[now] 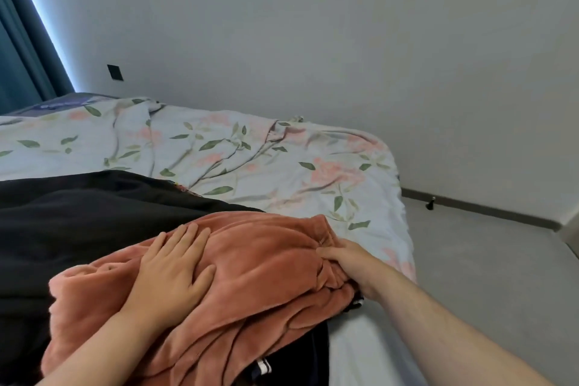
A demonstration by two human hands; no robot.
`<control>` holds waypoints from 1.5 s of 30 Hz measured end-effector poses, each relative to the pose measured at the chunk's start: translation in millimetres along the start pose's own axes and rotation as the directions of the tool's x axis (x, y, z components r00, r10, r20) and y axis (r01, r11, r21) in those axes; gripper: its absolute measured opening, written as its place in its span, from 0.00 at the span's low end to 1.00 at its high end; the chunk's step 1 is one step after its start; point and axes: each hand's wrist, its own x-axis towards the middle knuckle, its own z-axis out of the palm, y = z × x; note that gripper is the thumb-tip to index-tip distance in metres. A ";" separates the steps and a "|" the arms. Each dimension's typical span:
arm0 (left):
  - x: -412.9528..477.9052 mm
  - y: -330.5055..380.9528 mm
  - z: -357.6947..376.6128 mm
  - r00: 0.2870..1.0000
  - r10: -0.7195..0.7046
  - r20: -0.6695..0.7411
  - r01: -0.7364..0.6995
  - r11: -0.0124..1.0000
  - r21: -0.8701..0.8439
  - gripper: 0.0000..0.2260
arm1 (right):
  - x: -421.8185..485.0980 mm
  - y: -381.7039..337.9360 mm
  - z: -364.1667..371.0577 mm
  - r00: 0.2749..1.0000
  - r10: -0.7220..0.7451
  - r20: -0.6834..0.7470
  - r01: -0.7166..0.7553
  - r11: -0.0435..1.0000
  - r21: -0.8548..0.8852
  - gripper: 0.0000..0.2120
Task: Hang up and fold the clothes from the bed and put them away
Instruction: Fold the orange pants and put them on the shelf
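— Where's the clothing?

— A rust-pink fleece garment lies at lower centre of the frame, on the near edge of the bed. It partly overlaps a black garment that spreads to the left. Under the fleece, at the bottom centre, a dark piece with white stripes peeks out.

— And the hands?

— The left hand lies flat on the fleece, left of centre. Its fingers are straight and a little apart, pressing down. The right hand is at the garment's right edge, with its fingers curled into the bunched cloth and clamped on it. The thumb sits on top.

— What else is in view?

— The bed has a floral sheet, wrinkled, across the middle of the frame. A teal curtain hangs at upper left, with a dark wall plate beside it. Grey floor fills the right, and a small black object stands by the skirting.
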 end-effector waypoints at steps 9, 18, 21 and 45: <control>41.0 -9.3 36.4 0.994 0.044 -0.102 -0.052 0.996 -0.074 0.37 | 30.5 2.9 -7.2 0.972 0.185 0.146 -0.206 0.968 0.146 0.29; 32.8 -7.6 28.2 0.992 0.078 -0.103 -0.091 0.987 -0.130 0.39 | 15.8 -5.6 -8.6 0.980 0.110 0.165 -0.155 0.943 0.293 0.28; 26.1 -6.9 19.7 0.990 0.096 -0.104 -0.111 0.981 -0.158 0.37 | 1.1 -14.8 -19.6 0.992 -0.008 0.124 -0.034 0.943 0.331 0.27; 18.9 209.4 5.6 0.756 0.469 0.456 -0.405 0.883 -0.237 0.40 | -154.1 40.7 -145.3 0.956 0.080 -0.282 0.047 0.908 0.416 0.18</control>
